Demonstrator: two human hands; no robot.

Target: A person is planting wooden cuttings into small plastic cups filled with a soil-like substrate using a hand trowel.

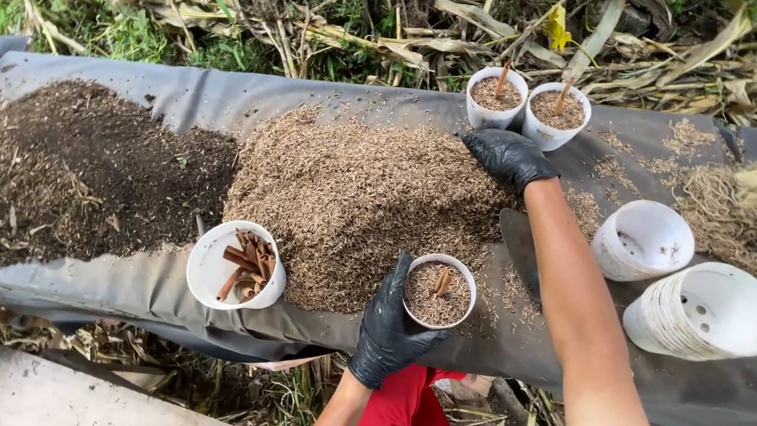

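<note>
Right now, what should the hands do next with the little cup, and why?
Probably the right hand should scoop more husk from the pile into the cup. The left hand steadies that cup, which has sticks poking from the husk inside, and the right hand rests on the pile's far edge, by two filled cups.

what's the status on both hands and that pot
Left hand gripping white pot, part filled with husk mix. Right hand resting on husk pile. Trowel lying under right forearm.
</note>
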